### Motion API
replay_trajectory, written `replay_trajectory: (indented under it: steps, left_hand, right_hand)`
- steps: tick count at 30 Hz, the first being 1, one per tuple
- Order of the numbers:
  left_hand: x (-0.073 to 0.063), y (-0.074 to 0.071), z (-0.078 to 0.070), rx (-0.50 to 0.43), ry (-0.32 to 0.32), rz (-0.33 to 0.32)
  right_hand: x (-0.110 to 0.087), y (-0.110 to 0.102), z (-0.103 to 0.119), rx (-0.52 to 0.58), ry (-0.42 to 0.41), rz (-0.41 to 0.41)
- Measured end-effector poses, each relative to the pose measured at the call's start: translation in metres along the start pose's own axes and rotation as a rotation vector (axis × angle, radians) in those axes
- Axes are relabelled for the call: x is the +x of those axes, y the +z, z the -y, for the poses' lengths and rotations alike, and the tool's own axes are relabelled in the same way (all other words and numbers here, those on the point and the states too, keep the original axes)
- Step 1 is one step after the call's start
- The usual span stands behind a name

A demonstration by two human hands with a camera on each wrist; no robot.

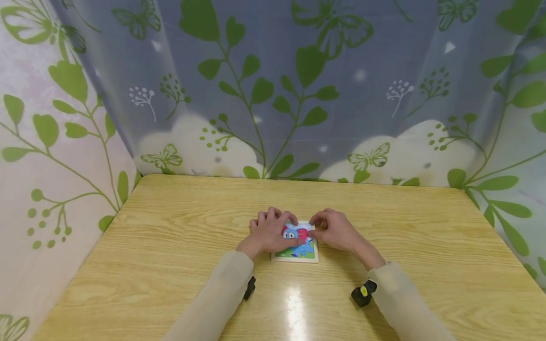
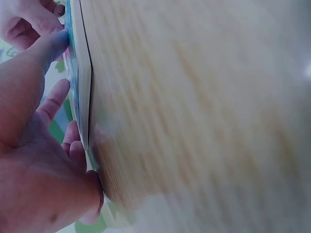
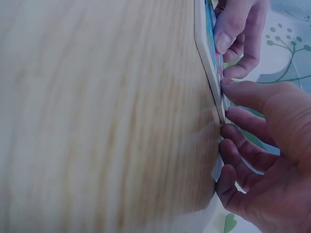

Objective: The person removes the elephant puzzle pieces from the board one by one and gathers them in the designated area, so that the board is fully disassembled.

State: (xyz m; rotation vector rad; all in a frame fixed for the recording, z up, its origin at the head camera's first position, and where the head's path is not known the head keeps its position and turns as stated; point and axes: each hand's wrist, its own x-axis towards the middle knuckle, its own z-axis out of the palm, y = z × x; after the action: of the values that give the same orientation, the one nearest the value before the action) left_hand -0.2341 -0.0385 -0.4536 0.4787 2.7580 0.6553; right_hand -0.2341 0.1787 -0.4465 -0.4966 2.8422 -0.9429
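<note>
A small square jigsaw puzzle (image 1: 294, 258) with a pale wooden border and a blue cartoon animal on it lies flat on the table. My left hand (image 1: 269, 234) rests over its left side, fingers spread, the thumb across the picture. In the left wrist view, the thumb and index fingertip of the left hand (image 2: 34, 131) touch the picture face. My right hand (image 1: 338, 231) is at the puzzle's upper right corner, thumb and index finger curled against it. Seen from the right wrist, the right thumb (image 3: 243, 92) meets the puzzle's edge and the other fingers curl beside it.
The wooden table (image 1: 179, 222) extends around the puzzle on every side. Patterned cloth (image 1: 273, 94) with leaves and butterflies hangs behind it and at both sides. A black wrist device (image 1: 362, 294) sits at the right sleeve, another (image 1: 250, 288) at the left.
</note>
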Motion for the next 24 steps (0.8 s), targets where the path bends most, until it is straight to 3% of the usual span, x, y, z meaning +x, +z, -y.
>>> replay_trajectory:
  steps: [9, 24]
  left_hand:
    - [-0.0056, -0.0079, -0.0073, 0.005, -0.021, 0.017]
    - [-0.0048, -0.0091, -0.0057, -0.001, -0.017, 0.017]
  right_hand:
    - [0.0029, -0.0007, 0.0005, 0.011, 0.016, 0.017]
    - [0.0041, 0.0010, -0.0007, 0.073, 0.058, 0.018]
